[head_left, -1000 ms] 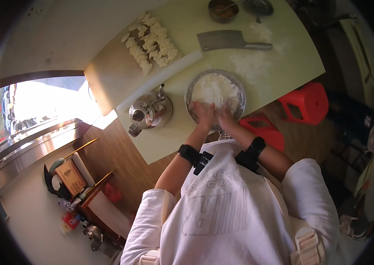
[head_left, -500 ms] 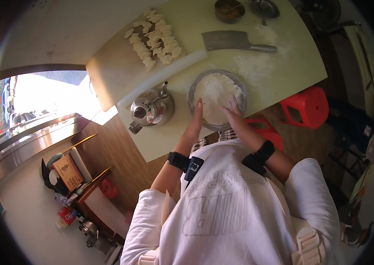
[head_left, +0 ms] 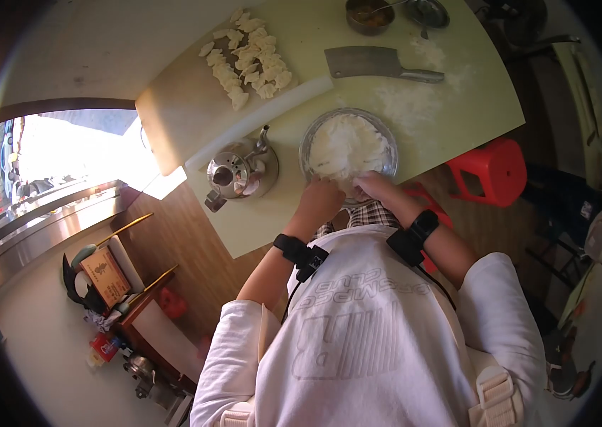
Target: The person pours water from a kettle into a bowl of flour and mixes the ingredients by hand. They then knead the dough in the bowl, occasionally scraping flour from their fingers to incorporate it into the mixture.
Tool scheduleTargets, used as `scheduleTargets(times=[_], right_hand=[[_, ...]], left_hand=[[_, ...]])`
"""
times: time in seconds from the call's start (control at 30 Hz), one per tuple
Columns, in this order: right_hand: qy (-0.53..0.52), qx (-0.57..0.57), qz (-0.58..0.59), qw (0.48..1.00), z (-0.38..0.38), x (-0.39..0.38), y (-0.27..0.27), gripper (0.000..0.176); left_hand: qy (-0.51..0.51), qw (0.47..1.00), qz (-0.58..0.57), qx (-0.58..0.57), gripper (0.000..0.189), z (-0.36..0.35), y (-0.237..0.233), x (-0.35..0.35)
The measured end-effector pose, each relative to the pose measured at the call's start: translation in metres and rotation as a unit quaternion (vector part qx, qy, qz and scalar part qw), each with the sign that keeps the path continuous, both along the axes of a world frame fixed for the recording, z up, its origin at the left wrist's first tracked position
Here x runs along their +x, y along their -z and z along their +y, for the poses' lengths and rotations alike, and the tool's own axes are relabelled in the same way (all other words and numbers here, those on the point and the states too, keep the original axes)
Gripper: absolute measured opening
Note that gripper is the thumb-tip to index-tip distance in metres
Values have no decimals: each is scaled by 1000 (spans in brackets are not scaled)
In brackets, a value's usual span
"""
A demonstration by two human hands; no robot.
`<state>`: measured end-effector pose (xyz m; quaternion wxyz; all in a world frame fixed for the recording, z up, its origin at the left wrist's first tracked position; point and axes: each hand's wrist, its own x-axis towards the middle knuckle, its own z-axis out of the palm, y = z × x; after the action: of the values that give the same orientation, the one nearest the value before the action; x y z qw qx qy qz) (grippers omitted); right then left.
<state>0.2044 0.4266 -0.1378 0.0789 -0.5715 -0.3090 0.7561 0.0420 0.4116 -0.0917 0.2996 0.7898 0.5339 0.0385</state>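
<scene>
A round metal bowl (head_left: 304, 146) of white flour (head_left: 351, 146) stands near the table's front edge. My left hand (head_left: 322, 197) is closed at the bowl's near rim, its knuckles toward the flour. Close by on the right, my right hand (head_left: 374, 186) is also closed, its fingers bent down at the same rim. A small gap separates the two hands. What the fingers hold, if anything, is hidden under them. Left of the bowl stands a shiny metal kettle (head_left: 240, 171), its spout pointing away from me.
Beyond the bowl a cleaver (head_left: 365, 64) lies flat beside scattered flour. Several pale dough pieces (head_left: 262, 60) rest on a board (head_left: 187, 107) at the far left. A small pot (head_left: 370, 18) holds brownish food at the back. Red stools (head_left: 497, 171) stand by the table's right edge.
Both hands have drawn back toward me from inside the bowl to its near rim. Their outstretched fingers have curled closed. The flour now looks heaped and more uneven.
</scene>
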Motion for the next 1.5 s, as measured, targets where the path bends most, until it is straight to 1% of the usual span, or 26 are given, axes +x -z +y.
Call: scheduleTargets(times=[0.07,0.1,0.2,0.23,0.27,0.3,0.37,0.4,0.43,0.47,0.5,0.6,0.63,0.7,0.83,0.9,0.93,1.0,1.07,1.13,1.2,1.27,1.33,1.4,1.43,1.5], right_hand=[[16,-21,-16,1000,2,-1,1,19],[31,-43,-31,998,4,-4,-2,19],[64,-51,-29,996,4,-10,3,19],[64,-51,-30,996,3,-12,4,19],[109,-55,-19,992,4,-17,-7,18],[154,-58,-9,986,5,-18,-13,18],[151,-38,-25,987,3,-18,-1,17],[148,-18,-40,988,2,-19,7,16],[148,-18,-40,988,2,-17,14,16],[143,13,-27,989,4,-16,14,15],[138,43,-14,989,6,-15,14,14],[176,39,-13,984,23,-16,-5,11],[176,40,-13,984,27,-15,-1,11],[184,92,-38,978,38,-14,8,16],[214,91,-36,972,56,-12,1,15],[268,110,4,957,60,-13,-10,14],[268,109,4,957,62,-12,-14,14],[305,85,32,948,64,-10,-21,13],[300,89,52,948,61,-3,-24,13],[295,93,73,948,55,6,-29,12],[273,103,49,955,45,14,-37,12],[264,100,52,958,30,20,-38,12],[255,98,55,960,15,27,-35,12],[207,64,55,975,4,30,-32,12],[207,64,55,975,1,31,-31,12],[166,58,33,984,-2,30,-34,15]], left_hand=[[66,996,59,21,20,2,1,0],[65,996,58,21,20,4,-1,2],[95,993,63,31,20,10,-4,9],[99,992,81,-3,20,14,-1,12],[103,989,99,-36,20,17,0,15],[104,989,98,-35,20,20,-1,16],[80,994,43,-61,19,25,-4,16],[80,994,43,-60,19,25,5,14],[45,998,-13,-29,18,23,20,11],[9,998,-69,2,18,25,23,10],[9,998,-68,2,18,27,26,10],[-26,997,-72,-14,19,38,23,10],[-36,996,-86,-5,18,42,21,11],[-46,994,-101,5,18,52,13,13],[-94,988,-118,19,17,69,3,16],[-108,987,-115,23,18,74,5,15],[-120,983,-132,33,17,75,9,14],[-132,979,-149,42,17,76,9,12],[-182,953,-243,11,17,73,7,7],[-194,950,-243,2,16,68,4,1],[-206,948,-243,-6,16,60,-1,-4],[-230,937,-241,-109,18,48,-8,-6],[-221,935,-249,-121,18,35,-3,-4],[-211,934,-257,-132,19,23,5,0],[-204,932,-259,-148,19,17,9,3],[-198,931,-261,-164,18,11,17,10]])
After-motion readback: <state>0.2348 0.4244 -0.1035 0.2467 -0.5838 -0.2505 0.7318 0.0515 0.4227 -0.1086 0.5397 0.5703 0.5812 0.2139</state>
